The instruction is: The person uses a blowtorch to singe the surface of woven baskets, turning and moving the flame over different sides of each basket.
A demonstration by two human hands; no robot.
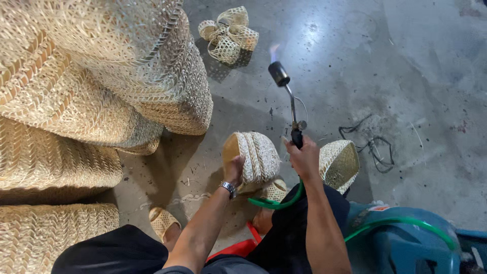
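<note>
My left hand grips a stack of small woven baskets, tilted on their side just above the concrete floor. A wristwatch sits on that wrist. My right hand holds a gas torch by its black handle, nozzle pointing away and up, with a small flame burning at its tip. A green hose runs from the torch under my right arm. Another small woven basket lies just right of my right hand, its opening showing.
Large woven baskets are piled at the left. A cluster of small woven baskets lies on the floor at the top. Black wire scraps lie at the right. A blue gas cylinder stands at the bottom right. My sandalled foot rests below.
</note>
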